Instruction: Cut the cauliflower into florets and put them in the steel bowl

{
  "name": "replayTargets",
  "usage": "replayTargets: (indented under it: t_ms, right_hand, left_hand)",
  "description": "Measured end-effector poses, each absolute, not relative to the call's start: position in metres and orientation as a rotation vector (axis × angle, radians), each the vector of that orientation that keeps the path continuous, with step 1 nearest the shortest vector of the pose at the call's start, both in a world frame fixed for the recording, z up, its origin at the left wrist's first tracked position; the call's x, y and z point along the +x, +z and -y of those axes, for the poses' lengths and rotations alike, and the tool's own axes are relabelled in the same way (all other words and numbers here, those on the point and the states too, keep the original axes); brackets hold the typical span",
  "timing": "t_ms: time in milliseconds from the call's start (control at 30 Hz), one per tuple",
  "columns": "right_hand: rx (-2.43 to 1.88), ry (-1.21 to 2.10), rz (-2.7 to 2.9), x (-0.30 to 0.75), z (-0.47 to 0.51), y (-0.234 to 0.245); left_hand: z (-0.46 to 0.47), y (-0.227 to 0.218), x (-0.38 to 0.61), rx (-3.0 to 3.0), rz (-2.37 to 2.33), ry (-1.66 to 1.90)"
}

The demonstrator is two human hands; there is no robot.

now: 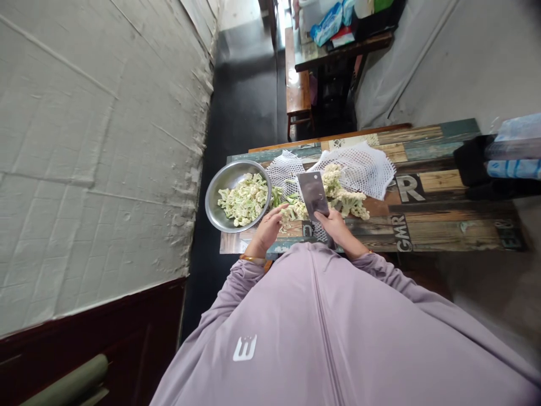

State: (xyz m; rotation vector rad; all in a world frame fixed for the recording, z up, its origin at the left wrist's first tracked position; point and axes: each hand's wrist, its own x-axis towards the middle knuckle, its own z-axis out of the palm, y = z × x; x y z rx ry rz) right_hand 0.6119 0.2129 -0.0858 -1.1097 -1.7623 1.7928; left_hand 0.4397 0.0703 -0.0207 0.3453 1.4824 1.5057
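My right hand (pixel 337 225) is closed round the handle end of a cleaver (pixel 313 193), whose broad dark blade points away from me. Beside the rim of a steel bowl (pixel 214 213), my left hand (pixel 269 228) has its fingers stretched out toward loose cauliflower pieces (pixel 296 211), and nothing shows in its grip. Cut cauliflower florets (pixel 245 200) lie heaped in the bowl. Larger cauliflower chunks (pixel 353 203) rest on the table to the right of the blade. White foam netting (pixel 366 169) is spread behind them, partly covered by the cauliflower.
The patchwork wooden table (pixel 431 223) runs off to the right, where a black holder with blue-and-white packs (pixel 513 168) stands. A rough white wall (pixel 105 141) rises on the left. Farther ahead are a wooden bench (pixel 297 90) and another table (pixel 306 53) with packages.
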Motion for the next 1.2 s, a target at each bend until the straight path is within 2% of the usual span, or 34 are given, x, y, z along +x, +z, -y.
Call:
replayTargets:
  t_ms: [167,500,633,867,1067,1200]
  right_hand:
    - [-1.049,1.927,1.704,0.599,-0.211,-0.047]
    - [-1.002,1.848,1.977,0.575,-0.197,-0.01]
    - [-1.01,1.754,2.083,0.556,-0.19,0.0]
    - [-0.928,1.627,2.15,0.525,-0.174,0.011]
    - [-0.772,1.364,2.237,0.501,-0.159,0.025]
    - [-0.743,1.33,2.256,0.489,-0.149,0.023]
  left_hand:
    - [-0.064,-0.02,0.431,0.185,-1.424,1.54]
    - [-0.043,-0.029,0.411,-0.02,-1.309,1.619]
    - [-0.039,-0.025,0.397,-0.022,-1.244,1.549]
    - [-0.035,-0.01,0.369,0.074,-1.158,1.707]
    - [-0.03,-0.004,0.344,0.147,-1.218,1.76]
    - [-0.025,-0.003,0.334,0.139,-1.294,1.749]
